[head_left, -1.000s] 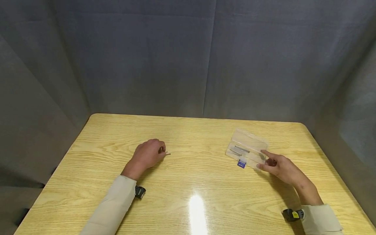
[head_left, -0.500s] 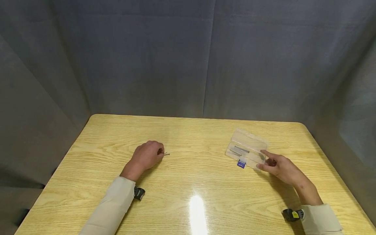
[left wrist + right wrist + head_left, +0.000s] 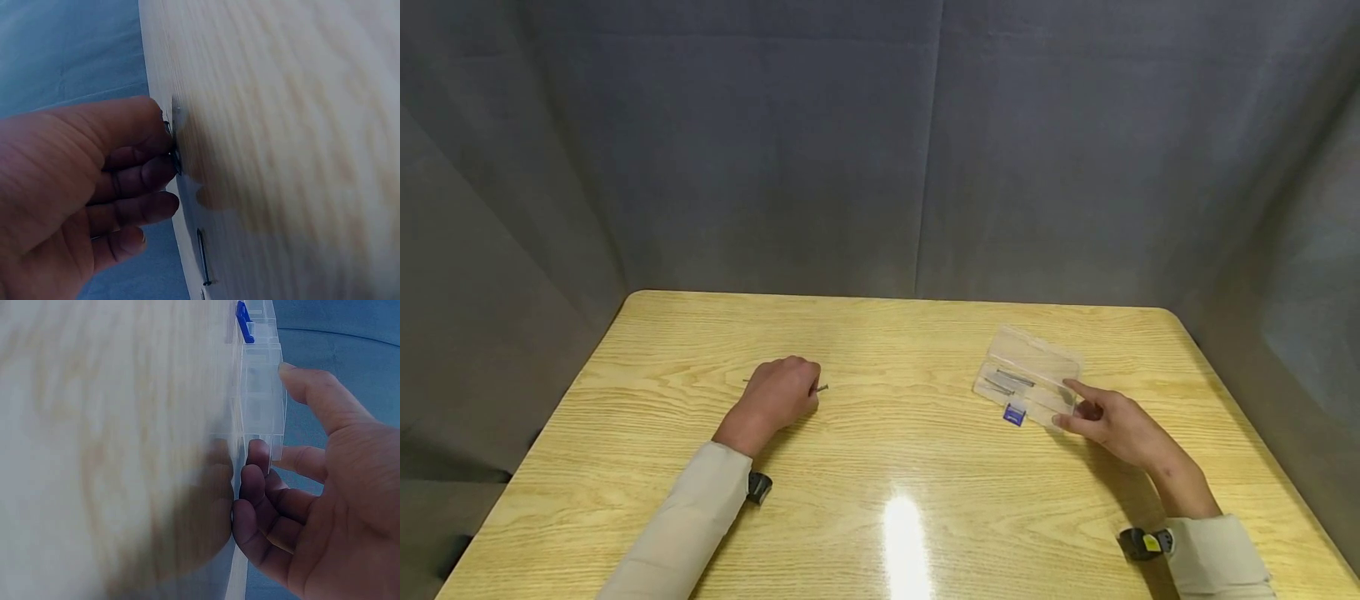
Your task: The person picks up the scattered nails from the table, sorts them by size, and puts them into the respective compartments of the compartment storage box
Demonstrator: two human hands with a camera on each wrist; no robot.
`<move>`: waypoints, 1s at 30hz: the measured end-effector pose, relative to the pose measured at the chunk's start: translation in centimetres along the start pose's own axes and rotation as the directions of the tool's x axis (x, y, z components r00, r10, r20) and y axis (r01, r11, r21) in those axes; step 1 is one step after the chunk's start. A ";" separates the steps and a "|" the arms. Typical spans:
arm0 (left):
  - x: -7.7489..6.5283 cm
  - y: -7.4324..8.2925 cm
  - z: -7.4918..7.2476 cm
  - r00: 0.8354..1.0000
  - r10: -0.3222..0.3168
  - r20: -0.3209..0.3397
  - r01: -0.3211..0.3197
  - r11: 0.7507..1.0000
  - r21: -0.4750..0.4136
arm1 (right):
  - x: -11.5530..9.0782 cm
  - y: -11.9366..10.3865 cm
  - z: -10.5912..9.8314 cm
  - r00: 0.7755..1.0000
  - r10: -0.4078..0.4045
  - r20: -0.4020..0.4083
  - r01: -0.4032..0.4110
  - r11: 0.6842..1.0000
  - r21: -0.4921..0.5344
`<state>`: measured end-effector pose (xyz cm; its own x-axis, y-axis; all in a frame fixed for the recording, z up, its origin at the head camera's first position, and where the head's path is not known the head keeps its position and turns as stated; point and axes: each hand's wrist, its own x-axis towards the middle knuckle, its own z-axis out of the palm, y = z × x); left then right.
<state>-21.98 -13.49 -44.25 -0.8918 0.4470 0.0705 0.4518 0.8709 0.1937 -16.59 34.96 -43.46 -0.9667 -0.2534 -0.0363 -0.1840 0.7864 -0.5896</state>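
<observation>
At the table's left, my left hand is lowered to the surface, fingertips pinching a nail. In the left wrist view, dark metal shows at those fingertips; whether it is one nail or two I cannot tell. A separate loose nail lies on the wood beside the outer fingers. My right hand grips the right end of a clear plastic box, thumb on one side and fingers on the other. Several nails lie in the box's left part. A blue latch sits on its near edge.
The wooden table has rounded far corners and a bright reflection near the front. Grey curtains hang behind it and at both sides.
My left hand's fingers have drawn in, and a nail end now shows at the hand's left side. The right hand and box stay put, apart from a slight view shift.
</observation>
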 end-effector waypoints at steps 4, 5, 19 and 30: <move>0.2 -0.1 0.0 1.000 0.002 0.006 -0.002 1.000 0.019 | 0.0 0.0 0.0 1.000 -0.001 -0.003 0.001 1.000 0.006; 0.2 -0.1 0.0 1.000 0.003 0.005 -0.003 1.000 0.021 | 0.0 0.0 0.0 1.000 0.000 -0.004 0.000 1.000 0.008; 0.3 0.1 0.1 1.000 0.023 -0.004 -0.023 0.998 -0.064 | 0.0 0.1 0.0 1.000 0.004 0.005 -0.004 0.999 0.035; 0.7 1.0 -0.1 0.997 0.049 -0.058 -0.055 0.992 -0.110 | -0.1 0.0 0.0 1.000 0.010 0.003 -0.011 0.999 0.031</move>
<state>-22.13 -12.33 -43.89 -0.8684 0.4767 0.1365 0.4950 0.8170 0.2959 -16.54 34.99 -43.48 -0.9679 -0.2471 -0.0451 -0.1683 0.7711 -0.6140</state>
